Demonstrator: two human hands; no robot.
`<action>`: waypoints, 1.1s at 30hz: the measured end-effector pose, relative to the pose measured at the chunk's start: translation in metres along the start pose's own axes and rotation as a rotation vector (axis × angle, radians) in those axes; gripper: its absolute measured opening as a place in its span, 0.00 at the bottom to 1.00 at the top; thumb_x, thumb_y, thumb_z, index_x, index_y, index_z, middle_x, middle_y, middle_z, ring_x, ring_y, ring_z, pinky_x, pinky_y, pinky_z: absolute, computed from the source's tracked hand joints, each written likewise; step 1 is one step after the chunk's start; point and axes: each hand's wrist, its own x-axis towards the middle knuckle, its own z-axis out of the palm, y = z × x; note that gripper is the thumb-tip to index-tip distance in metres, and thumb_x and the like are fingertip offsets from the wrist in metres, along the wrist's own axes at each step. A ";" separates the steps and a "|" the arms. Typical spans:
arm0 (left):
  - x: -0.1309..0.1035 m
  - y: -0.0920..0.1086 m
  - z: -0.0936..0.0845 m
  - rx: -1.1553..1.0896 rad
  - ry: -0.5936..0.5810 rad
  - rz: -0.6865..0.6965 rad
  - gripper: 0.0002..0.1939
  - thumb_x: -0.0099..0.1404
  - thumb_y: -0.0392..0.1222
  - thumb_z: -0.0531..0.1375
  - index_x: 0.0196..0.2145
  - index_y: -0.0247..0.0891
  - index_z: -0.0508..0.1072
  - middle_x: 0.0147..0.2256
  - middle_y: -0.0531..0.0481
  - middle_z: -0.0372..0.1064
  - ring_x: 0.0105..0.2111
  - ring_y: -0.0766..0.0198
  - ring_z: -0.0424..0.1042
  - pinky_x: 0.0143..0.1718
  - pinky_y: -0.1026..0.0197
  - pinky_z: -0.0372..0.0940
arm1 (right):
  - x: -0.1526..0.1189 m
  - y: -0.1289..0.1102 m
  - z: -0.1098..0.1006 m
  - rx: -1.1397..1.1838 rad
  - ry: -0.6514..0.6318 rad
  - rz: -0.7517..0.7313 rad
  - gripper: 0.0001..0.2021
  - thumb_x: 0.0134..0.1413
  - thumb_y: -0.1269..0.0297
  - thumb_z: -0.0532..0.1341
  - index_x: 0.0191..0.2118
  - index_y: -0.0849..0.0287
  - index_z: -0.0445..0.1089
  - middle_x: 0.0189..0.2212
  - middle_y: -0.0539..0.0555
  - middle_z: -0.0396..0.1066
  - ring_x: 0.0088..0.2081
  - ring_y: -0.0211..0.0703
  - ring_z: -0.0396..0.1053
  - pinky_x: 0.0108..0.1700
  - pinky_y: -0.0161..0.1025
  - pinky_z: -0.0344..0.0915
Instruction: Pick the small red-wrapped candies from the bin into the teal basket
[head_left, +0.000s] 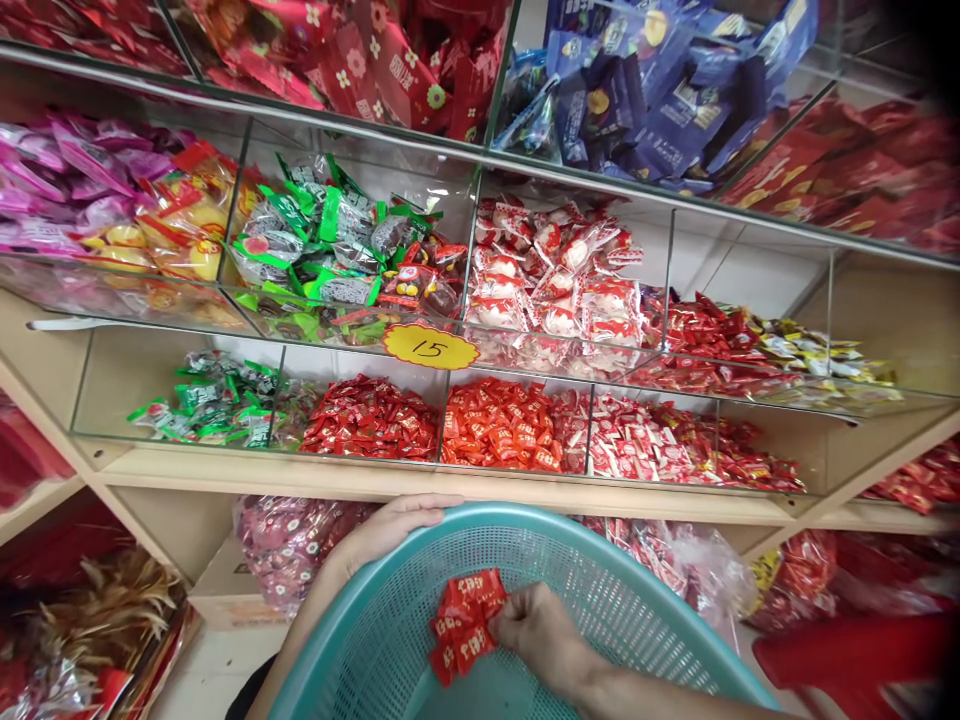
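Observation:
A teal plastic basket (517, 522) with a perforated wall is tilted below the shelves. My left hand (397, 522) grips its far left rim, fingers laid along the edge and the thumb hidden. Inside the basket, my right hand (544, 635) is closed, its fingertips pinching a cluster of red wrapped candies (466, 620) with pale lettering. Whether these candies are joined together or loose I cannot tell. Part of the basket's bottom shows below them.
Ahead stands a shelf with clear dividers, holding red candies (501, 425), green-wrapped candies (225, 395) and blue packets (645, 100). A yellow tag (431, 346) reads 15. Beneath are bagged sweets (300, 545) and a cardboard box (236, 585). A blurred red object (855, 650) is at right.

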 end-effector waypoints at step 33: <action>-0.001 0.006 0.003 -0.002 -0.033 0.015 0.19 0.54 0.41 0.56 0.45 0.42 0.68 0.49 0.53 0.65 0.50 0.58 0.60 0.53 0.57 0.50 | 0.100 -0.109 -0.122 -0.823 0.431 -0.080 0.13 0.40 0.63 0.59 0.36 0.61 0.69 0.36 0.61 0.69 0.36 0.48 0.68 0.31 0.35 0.60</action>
